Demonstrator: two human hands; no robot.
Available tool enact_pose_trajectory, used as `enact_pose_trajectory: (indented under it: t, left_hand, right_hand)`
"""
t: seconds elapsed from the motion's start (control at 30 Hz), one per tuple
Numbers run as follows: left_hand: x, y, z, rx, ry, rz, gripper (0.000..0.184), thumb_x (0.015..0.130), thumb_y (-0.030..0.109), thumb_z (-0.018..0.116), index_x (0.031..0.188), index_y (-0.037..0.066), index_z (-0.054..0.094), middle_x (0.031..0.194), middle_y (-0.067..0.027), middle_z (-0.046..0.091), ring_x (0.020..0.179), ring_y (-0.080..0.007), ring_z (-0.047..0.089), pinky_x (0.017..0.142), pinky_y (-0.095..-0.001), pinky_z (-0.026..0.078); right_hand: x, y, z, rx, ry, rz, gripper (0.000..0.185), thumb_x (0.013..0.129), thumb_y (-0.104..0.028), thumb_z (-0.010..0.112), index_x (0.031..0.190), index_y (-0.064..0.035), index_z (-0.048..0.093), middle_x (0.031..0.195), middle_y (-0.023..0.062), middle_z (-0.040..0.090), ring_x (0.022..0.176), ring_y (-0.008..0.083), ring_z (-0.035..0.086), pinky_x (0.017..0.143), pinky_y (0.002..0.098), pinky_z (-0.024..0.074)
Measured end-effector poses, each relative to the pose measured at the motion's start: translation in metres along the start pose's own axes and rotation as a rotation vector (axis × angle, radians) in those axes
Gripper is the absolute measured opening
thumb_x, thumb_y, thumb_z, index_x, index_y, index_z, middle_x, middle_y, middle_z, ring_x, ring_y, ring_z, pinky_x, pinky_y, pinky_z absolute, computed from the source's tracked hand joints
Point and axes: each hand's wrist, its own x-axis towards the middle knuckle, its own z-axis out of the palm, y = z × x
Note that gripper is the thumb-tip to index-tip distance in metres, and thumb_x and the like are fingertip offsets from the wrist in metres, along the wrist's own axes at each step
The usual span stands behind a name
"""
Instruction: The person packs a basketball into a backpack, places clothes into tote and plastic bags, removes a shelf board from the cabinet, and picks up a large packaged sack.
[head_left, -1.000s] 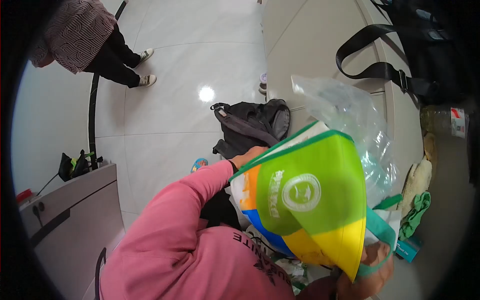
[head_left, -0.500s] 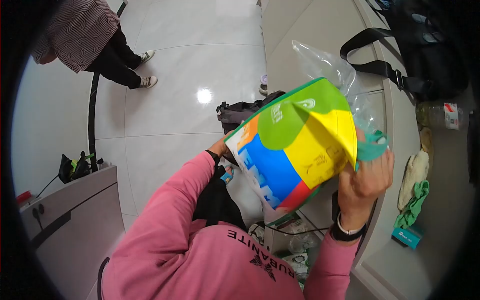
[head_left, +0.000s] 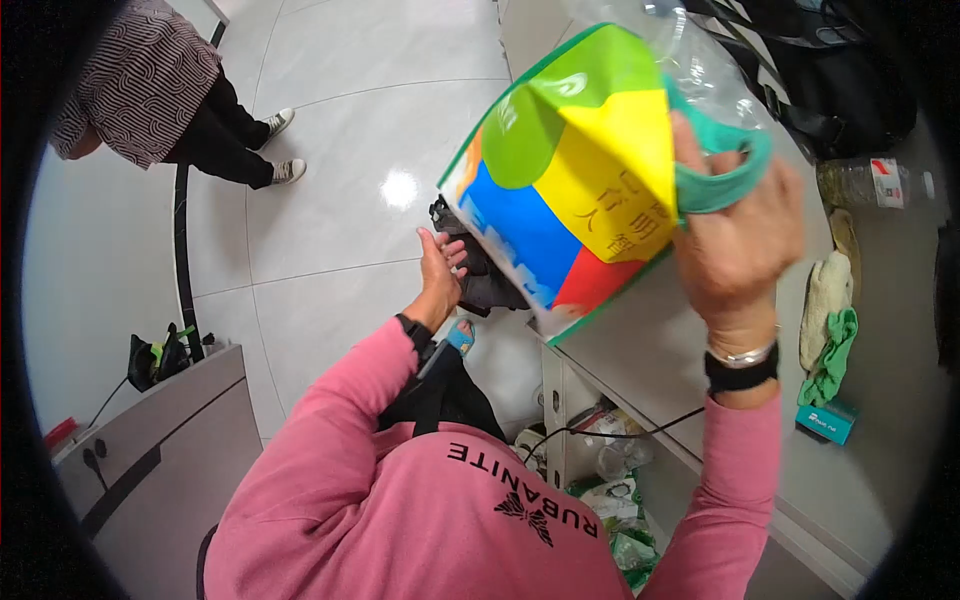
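A colourful shopping bag [head_left: 555, 225] with green, yellow, blue and red patches hangs tilted in front of me, its edges trimmed in green. My right hand [head_left: 745, 245] grips its green handle [head_left: 728, 190] and is slightly blurred. Off the bag's lower left side, my left hand [head_left: 440, 270] is held with fingers apart and nothing in it. Behind that hand, a dark bag [head_left: 490, 285] is partly hidden by the shopping bag. Clear plastic [head_left: 700, 65] shows beyond the handle.
At right, a cabinet top bears a plastic bottle [head_left: 880, 183], a pale cloth [head_left: 824, 295], a green cloth [head_left: 830, 360], a small teal box [head_left: 826, 423] and a black strapped bag [head_left: 840, 85]. Plastic bags [head_left: 615, 500] fill a low compartment. A person [head_left: 150, 85] stands at upper left.
The shopping bag has moved up and away with my right hand. My left hand has let go of its side and opened. More of the low compartment now shows.
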Motion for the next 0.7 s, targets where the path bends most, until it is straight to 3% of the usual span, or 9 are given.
enact_pose_trajectory:
  t: [0.07,0.13,0.2,0.37,0.43,0.53,0.6,0.67,0.7]
  left_hand:
    - [-0.040,0.032,0.016,0.011,-0.144,0.038,0.081,0.082,0.070,0.027,0.139,0.013,0.022,0.129,-0.0117,0.041,0.110,-0.0261,0.044,0.079,-0.0428,0.042]
    - [-0.073,0.044,0.051,0.092,-0.676,0.153,0.076,0.086,0.064,0.032,0.143,0.022,0.006,0.141,-0.0106,0.028,0.119,-0.0301,0.040,0.091,-0.0506,0.038]
    - [-0.080,0.045,0.084,0.062,-0.785,0.234,0.082,0.084,0.054,0.049,0.143,0.028,-0.002,0.141,-0.0096,0.025,0.121,-0.0294,0.036,0.087,-0.0488,0.040]
    - [-0.035,0.009,0.082,0.589,-0.544,0.381,0.086,0.083,0.041,0.058,0.143,0.021,-0.001,0.138,-0.0123,0.030,0.123,-0.0255,0.036,0.095,-0.0430,0.036]
    - [-0.022,-0.001,0.077,0.792,-0.507,0.636,0.087,0.082,0.037,0.060,0.143,0.015,0.002,0.136,-0.0187,0.031,0.124,-0.0320,0.034,0.099,-0.0386,0.033]
    - [-0.021,-0.009,0.070,1.106,-0.281,0.676,0.089,0.075,0.038,0.064,0.139,0.002,0.013,0.136,-0.0341,0.022,0.130,-0.0419,0.022,0.103,-0.0410,0.028]
    - [-0.024,-0.002,0.071,1.067,-0.326,0.726,0.085,0.076,0.030,0.064,0.139,0.000,0.014,0.139,-0.0326,0.015,0.131,-0.0416,0.019,0.103,-0.0408,0.027]
    - [-0.022,0.004,0.077,0.995,-0.265,1.242,0.074,0.078,0.021,0.063,0.136,0.003,0.021,0.129,-0.0288,0.034,0.117,-0.0417,0.038,0.097,-0.0398,0.034]
    - [-0.015,0.004,0.075,0.999,-0.412,1.073,0.063,0.078,0.019,0.062,0.130,0.004,0.031,0.126,-0.0270,0.037,0.111,-0.0404,0.043,0.091,-0.0426,0.038]
  right_hand:
    - [-0.017,-0.014,0.014,-0.022,-0.118,0.110,0.044,0.066,-0.005,0.056,0.109,-0.0072,0.061,0.075,0.0076,0.052,0.072,0.0245,0.053,0.065,0.0367,0.0423]
    - [-0.048,-0.033,0.039,0.004,-0.187,0.150,0.041,0.070,-0.007,0.053,0.110,-0.0060,0.059,0.072,0.0077,0.049,0.067,0.0245,0.049,0.065,0.0374,0.0407]
    - [-0.072,-0.055,0.049,0.097,-0.232,0.201,0.037,0.073,-0.010,0.051,0.109,-0.0052,0.058,0.071,0.0081,0.047,0.064,0.0251,0.047,0.063,0.0376,0.0382]
    - [-0.097,-0.082,0.050,0.065,-0.545,0.467,0.033,0.073,-0.009,0.052,0.105,-0.0068,0.060,0.072,0.0074,0.051,0.066,0.0244,0.051,0.065,0.0367,0.0376]
    - [-0.119,-0.091,0.070,0.009,-0.919,0.648,0.024,0.071,-0.007,0.054,0.092,-0.0066,0.065,0.072,0.0121,0.058,0.069,0.0284,0.059,0.060,0.0380,0.0441]
    - [-0.147,-0.098,0.117,0.214,-1.179,0.819,0.016,0.075,-0.009,0.053,0.085,-0.0042,0.064,0.083,0.0171,0.063,0.078,0.0316,0.062,0.065,0.0420,0.0478]
    - [-0.194,-0.117,0.156,0.267,-1.176,0.897,0.015,0.074,-0.009,0.054,0.082,-0.0046,0.065,0.084,0.0172,0.064,0.080,0.0312,0.063,0.065,0.0424,0.0479]
    - [-0.227,-0.131,0.187,0.318,-1.166,0.977,0.013,0.072,-0.009,0.055,0.079,-0.0050,0.066,0.084,0.0172,0.065,0.081,0.0309,0.063,0.065,0.0429,0.0480]
    - [-0.236,-0.136,0.195,0.439,-1.164,1.005,0.014,0.072,-0.009,0.055,0.079,-0.0040,0.065,0.085,0.0176,0.065,0.082,0.0319,0.063,0.067,0.0422,0.0483]
